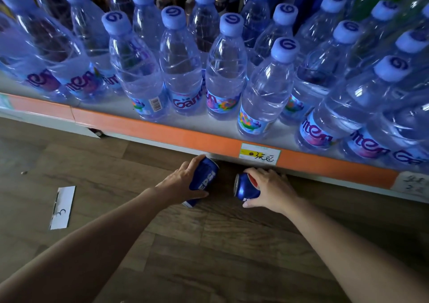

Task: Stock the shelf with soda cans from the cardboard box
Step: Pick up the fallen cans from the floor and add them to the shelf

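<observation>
Each of my hands holds a blue Pepsi can just below the front edge of a shelf. My left hand (183, 183) grips one can (204, 178) around its side, the can tilted with its label facing up. My right hand (270, 188) grips the second can (245, 188), which lies sideways with its silver top pointing left. Both cans hover low over the wooden floor, close to the dark gap under the shelf (162, 131) with the orange strip. The cardboard box is out of view.
Several clear water bottles with blue caps (181, 70) crowd the shelf above. A handwritten price tag (260, 155) sits on the orange strip. A white paper slip (62, 207) lies on the wooden floor (209, 256) at the left.
</observation>
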